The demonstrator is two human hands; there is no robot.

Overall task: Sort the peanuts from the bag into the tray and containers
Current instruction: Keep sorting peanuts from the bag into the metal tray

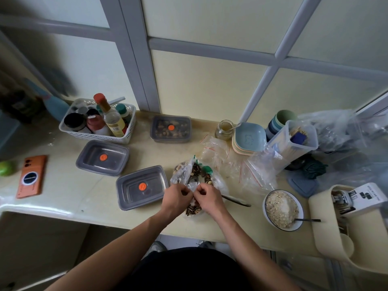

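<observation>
Left hand [177, 196]: fingers curled, pinching the clear film of the bag [196, 179].
Right hand [207, 197]: likewise pinching the film, fingertips close to the left's.
Bag: under and just beyond both hands, holding mixed striped seeds and nuts.
Near grey container [141, 186]: just left of the left hand, lidded.
Second grey container [102, 157]: farther left and beyond, lidded.
Third grey container [171, 128]: well beyond the hands, nuts inside.
Bowl of oats [282, 210]: right of the right hand.

Black garment [189, 267] covers torso. Forearms [126, 238] bare. Left hand [177, 196], right hand [209, 198] bare.
</observation>
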